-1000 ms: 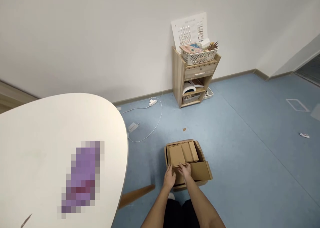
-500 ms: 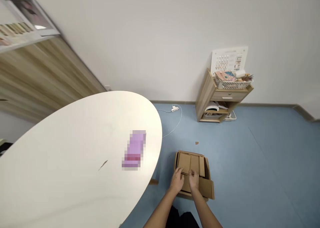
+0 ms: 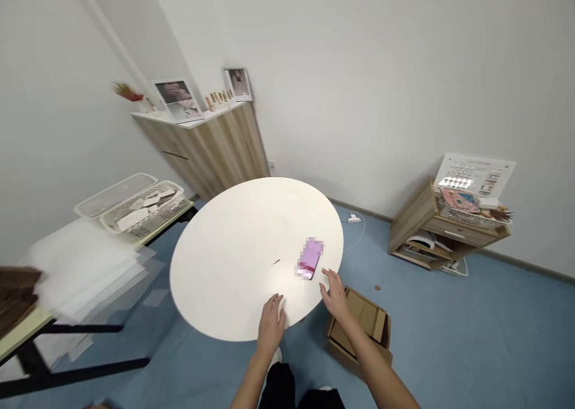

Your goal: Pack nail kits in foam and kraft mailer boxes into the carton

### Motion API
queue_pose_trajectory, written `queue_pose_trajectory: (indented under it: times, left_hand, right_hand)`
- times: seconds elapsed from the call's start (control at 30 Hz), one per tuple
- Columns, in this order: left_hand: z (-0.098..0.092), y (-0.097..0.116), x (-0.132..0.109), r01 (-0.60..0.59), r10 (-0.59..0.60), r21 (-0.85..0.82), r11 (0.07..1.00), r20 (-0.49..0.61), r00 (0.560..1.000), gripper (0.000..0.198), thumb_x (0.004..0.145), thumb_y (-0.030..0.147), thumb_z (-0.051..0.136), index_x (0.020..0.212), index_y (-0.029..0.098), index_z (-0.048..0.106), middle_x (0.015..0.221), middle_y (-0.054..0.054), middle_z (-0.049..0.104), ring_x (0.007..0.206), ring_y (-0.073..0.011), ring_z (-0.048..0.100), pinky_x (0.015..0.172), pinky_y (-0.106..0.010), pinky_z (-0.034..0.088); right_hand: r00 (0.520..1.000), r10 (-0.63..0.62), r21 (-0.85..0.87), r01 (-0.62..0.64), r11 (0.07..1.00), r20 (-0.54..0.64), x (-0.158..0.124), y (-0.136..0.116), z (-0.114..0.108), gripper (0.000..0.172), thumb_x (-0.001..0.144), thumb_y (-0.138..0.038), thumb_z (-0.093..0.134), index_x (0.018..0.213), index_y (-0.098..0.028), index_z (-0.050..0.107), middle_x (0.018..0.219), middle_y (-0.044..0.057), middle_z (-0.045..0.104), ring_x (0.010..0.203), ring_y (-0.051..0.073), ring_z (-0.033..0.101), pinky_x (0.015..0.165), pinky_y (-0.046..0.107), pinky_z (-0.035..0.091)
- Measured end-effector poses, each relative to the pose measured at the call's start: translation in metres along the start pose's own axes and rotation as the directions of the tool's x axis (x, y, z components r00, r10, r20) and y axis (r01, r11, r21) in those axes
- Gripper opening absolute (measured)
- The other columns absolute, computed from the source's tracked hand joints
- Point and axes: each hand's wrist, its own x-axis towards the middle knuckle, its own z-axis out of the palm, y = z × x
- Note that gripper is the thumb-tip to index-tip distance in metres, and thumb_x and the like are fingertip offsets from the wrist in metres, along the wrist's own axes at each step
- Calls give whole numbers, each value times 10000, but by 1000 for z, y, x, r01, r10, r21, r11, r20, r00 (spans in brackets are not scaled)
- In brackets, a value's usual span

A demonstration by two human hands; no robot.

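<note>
My left hand (image 3: pixel 271 321) hovers over the near edge of the round white table (image 3: pixel 233 259), fingers loosely extended and holding nothing. My right hand (image 3: pixel 335 292) is spread open at the table's right edge, just short of a purple flat object (image 3: pixel 309 258) lying on the tabletop. Below and right of that hand, an open cardboard box (image 3: pixel 362 331) with flat cardboard pieces inside sits on the blue floor.
A small wooden cabinet (image 3: pixel 442 232) with a white basket (image 3: pixel 467 208) stands at the right wall. A wooden sideboard (image 3: pixel 206 145) with frames is in the far corner. White trays (image 3: pixel 135 202) and foam sheets (image 3: pixel 85 265) lie on a desk at left. A white cable (image 3: pixel 354 220) runs on the floor.
Both hands left the cardboard box and rose to the table's edge. The view swung left and up, bringing the whole table, sideboard and left desk into sight.
</note>
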Motion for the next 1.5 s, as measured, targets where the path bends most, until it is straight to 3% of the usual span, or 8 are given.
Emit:
queue_pose_trajectory:
  times: [0.27, 0.4, 0.63, 0.77, 0.93, 1.17, 1.33, 1.5]
  left_hand:
    - [-62, -127, -24, 42, -48, 232, 972, 19, 999, 486, 916, 378, 363, 1314, 148, 522, 1409, -154, 506, 1319, -327, 462, 1061, -526, 421]
    - [-89, -161, -24, 36, -62, 254, 967, 98, 993, 491, 889, 335, 373, 1334, 181, 509, 1412, -122, 520, 1337, -321, 444, 1074, -531, 399]
    - [-130, -187, -3, 65, -139, 286, 956, 247, 959, 554, 831, 263, 398, 1372, 171, 483, 1503, -123, 425, 1398, -321, 361, 1117, -522, 332]
    - [-152, -191, 15, 150, -215, 279, 948, 221, 951, 546, 815, 239, 417, 1349, 177, 508, 1494, -123, 438, 1400, -317, 361, 1134, -525, 301]
    - [-184, -203, 37, 314, -347, 303, 900, 60, 936, 491, 829, 202, 417, 1301, 175, 547, 1485, -113, 453, 1417, -288, 336, 1156, -513, 264]
    - [-253, -226, 43, 503, -485, 253, 826, -134, 864, 449, 867, 215, 406, 1287, 176, 560, 1488, -130, 441, 1433, -291, 304, 1161, -534, 246]
    - [-312, -267, 50, 562, -503, 198, 803, -280, 818, 422, 893, 239, 403, 1281, 190, 562, 1481, -124, 450, 1431, -305, 303, 1161, -552, 230]
    - [-379, -336, 85, 510, -413, 199, 837, -384, 826, 410, 899, 223, 406, 1282, 221, 552, 1464, -97, 473, 1428, -275, 316, 1171, -519, 233]
  right_hand:
    - [974, 158, -303, -102, 947, 164, 30, -29, 50, 599, 890, -298, 377, 1466, -139, 340, 1475, 118, 449, 1453, 290, 209, 1192, 548, 52]
    - [957, 272, -367, -219, 904, 100, 41, -37, 67, 636, 879, -306, 375, 1480, -113, 301, 1458, 142, 465, 1462, 310, 176, 1163, 603, 1]
    - [948, 289, -289, -315, 904, -130, 49, -62, 89, 621, 856, -342, 374, 1434, -116, 358, 1421, 182, 475, 1399, 339, 305, 1135, 606, 146]
    - [974, 181, -249, -210, 945, -138, 65, -78, 113, 599, 843, -373, 392, 1381, -111, 418, 1367, 190, 506, 1340, 352, 383, 1100, 540, 279]
    - [999, -8, -203, 18, 979, 51, 116, -117, 158, 605, 857, -383, 376, 1394, -106, 401, 1367, 169, 509, 1324, 327, 405, 1077, 485, 352]
    - [931, -235, -112, 275, 955, 281, 185, -199, 228, 560, 867, -362, 392, 1386, -155, 422, 1358, 137, 533, 1288, 303, 455, 1062, 478, 383]
    - [852, -369, -41, 412, 910, 372, 217, -268, 289, 501, 893, -358, 378, 1351, -172, 463, 1356, 123, 538, 1262, 276, 486, 1056, 456, 396]
    - [810, -456, 20, 483, 875, 367, 245, -340, 371, 443, 898, -333, 389, 1302, -193, 506, 1304, 111, 576, 1206, 266, 528, 1025, 451, 419]
